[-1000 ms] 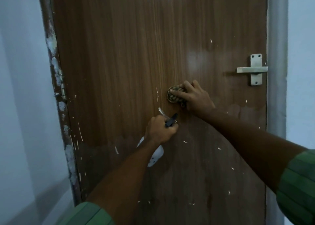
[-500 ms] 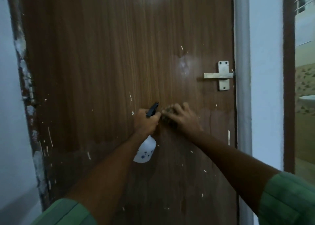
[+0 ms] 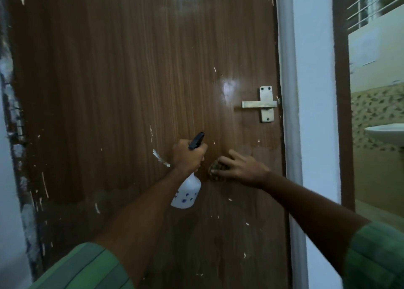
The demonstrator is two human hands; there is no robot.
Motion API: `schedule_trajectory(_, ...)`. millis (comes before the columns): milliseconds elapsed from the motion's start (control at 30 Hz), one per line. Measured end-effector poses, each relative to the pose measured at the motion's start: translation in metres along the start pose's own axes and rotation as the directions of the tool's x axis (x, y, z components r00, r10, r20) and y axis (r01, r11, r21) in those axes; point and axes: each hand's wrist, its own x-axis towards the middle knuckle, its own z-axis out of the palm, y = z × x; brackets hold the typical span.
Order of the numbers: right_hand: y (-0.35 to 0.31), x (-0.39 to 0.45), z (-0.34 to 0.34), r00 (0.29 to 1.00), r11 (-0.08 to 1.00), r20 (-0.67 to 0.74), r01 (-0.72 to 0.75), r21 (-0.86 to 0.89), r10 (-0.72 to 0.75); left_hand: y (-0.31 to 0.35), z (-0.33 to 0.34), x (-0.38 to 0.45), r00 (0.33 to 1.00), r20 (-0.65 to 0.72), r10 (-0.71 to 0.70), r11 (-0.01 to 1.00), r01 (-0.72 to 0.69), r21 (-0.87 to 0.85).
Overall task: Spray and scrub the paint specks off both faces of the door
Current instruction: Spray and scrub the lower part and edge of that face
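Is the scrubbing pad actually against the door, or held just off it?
Touching. The head view shows the right hand pressing the scrub pad flat against the door, with no gap visible.

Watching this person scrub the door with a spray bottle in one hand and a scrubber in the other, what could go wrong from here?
1. The left hand grips the spray bottle close beside the right hand; a scrubbing stroke might knock it.
2. The scrubber works one small patch, so the long white smear to its left and scattered specks lower down could be missed.
3. The door looks wet and glossy near the latch; runoff may streak.
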Motion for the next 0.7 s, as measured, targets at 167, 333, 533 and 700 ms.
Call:
schedule_trajectory(167,0.056,0.017,-0.033,0.81,0.853,-0.269,-0.505,0.133,0.521,0.001,0.016,-0.002,0.999,0.036,-0.01,1.0,0.009,0.015)
schedule_trajectory(333,-0.002,-0.019,0.0,0.984,0.984,-0.074,-0.152,0.095,0.159,0.003,0.033,-0.007,0.999,0.045,0.011,1.0,-0.012,0.02)
schedule_trajectory(533,0.069,-0.035,-0.03,0.904,0.928,-0.211,-0.367,0.065,0.373,0.011,0.056,-0.014,0.993,0.119,0.028,0.999,-0.032,0.038)
schedule_trajectory(700,0.004,-0.065,0.013,0.917,0.924,-0.139,-0.356,0.142,0.374,0.021,0.071,-0.017,0.99,0.127,0.064,0.996,-0.072,0.058)
